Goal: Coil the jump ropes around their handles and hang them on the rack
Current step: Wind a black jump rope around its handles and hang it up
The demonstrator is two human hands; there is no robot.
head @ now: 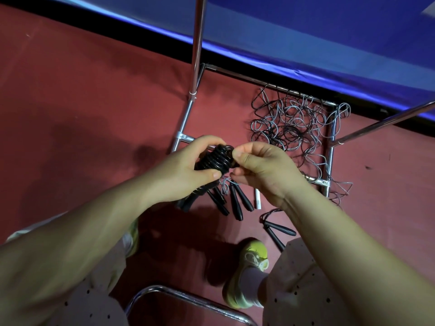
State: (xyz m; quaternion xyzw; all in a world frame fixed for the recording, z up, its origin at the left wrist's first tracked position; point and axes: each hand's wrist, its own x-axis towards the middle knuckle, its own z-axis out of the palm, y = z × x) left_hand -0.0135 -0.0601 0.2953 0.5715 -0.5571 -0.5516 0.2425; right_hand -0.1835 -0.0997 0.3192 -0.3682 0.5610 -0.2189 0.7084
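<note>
A glossy black rubbery jump rope wound in tight coils around its handles (213, 160) is held above the floor; the left hand (186, 170) grips the bundle, the right hand (261, 170) pinches its end; beneath, a tangled heap of thin grey and black ropes (294, 123) lies on the matte red floor (82, 95) inside a chrome tubular rack (196, 55); smooth black tapered handles (237, 203) fan beside it.

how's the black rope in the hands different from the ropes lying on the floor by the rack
The black jump rope is wound in tight coils around its handles; the grey and black ropes on the red floor sprawl in a loose tangle. The coiled rope is held up, the left hand gripping it and the right hand pinching its end; the tangle lies untouched across the metal rack base. Both are thin cords.
</note>
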